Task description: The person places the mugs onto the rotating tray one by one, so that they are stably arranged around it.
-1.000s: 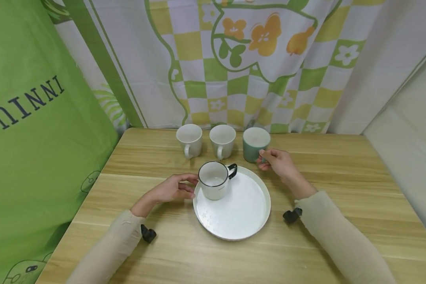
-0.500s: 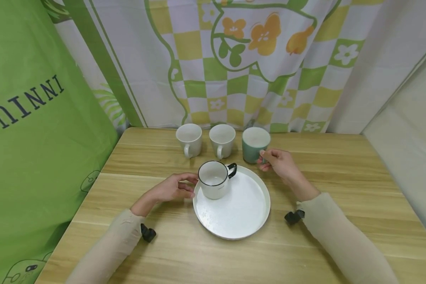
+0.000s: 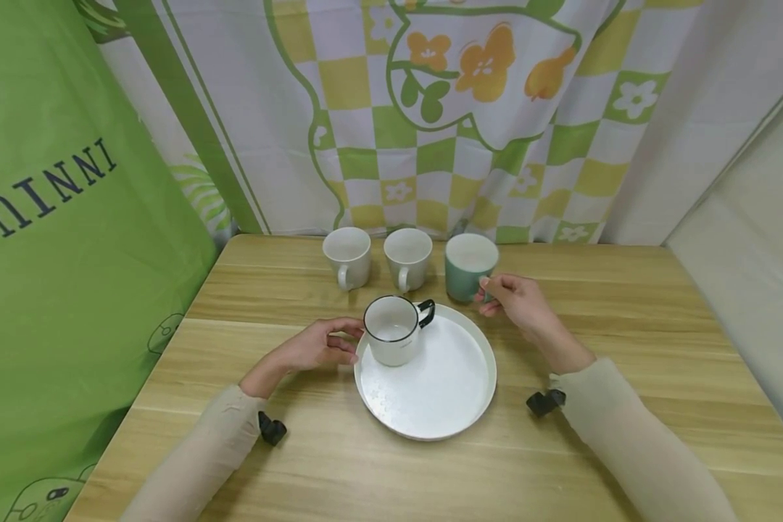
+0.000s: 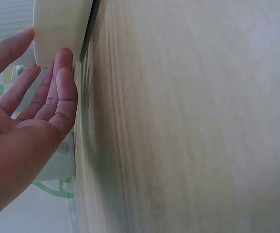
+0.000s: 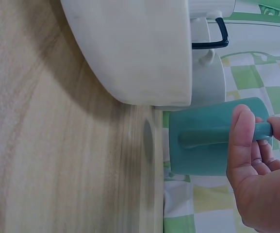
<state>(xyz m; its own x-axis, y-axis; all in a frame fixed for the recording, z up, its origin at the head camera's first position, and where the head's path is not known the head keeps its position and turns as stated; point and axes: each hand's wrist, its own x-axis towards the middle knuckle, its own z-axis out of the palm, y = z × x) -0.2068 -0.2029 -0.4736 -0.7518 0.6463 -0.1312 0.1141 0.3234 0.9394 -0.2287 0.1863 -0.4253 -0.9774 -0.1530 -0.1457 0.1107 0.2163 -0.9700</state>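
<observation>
My right hand (image 3: 520, 303) pinches the handle (image 5: 207, 137) of a teal mug (image 3: 463, 279) with a white inside. In the right wrist view a thin strip of curtain shows between the mug's base and the table. A white enamel mug (image 3: 391, 353) with a black rim and black handle stands at the left back of a round white tray (image 3: 444, 399). Beside the tray's left rim, my left hand (image 3: 315, 346) has its fingers loosely spread. Those fingertips lie close to the tray in the left wrist view; whether they touch it, I cannot tell.
Two pale mugs (image 3: 349, 261) stand in a row left of the teal mug, handles toward me. Behind them a patterned curtain (image 3: 404, 167) hangs along the back edge of the wooden table (image 3: 339, 457). A green cloth (image 3: 91, 290) hangs at the left.
The teal mug has shifted very slightly toward me, and my right hand and forearm have moved a little right with it. My left hand has stayed in place.
</observation>
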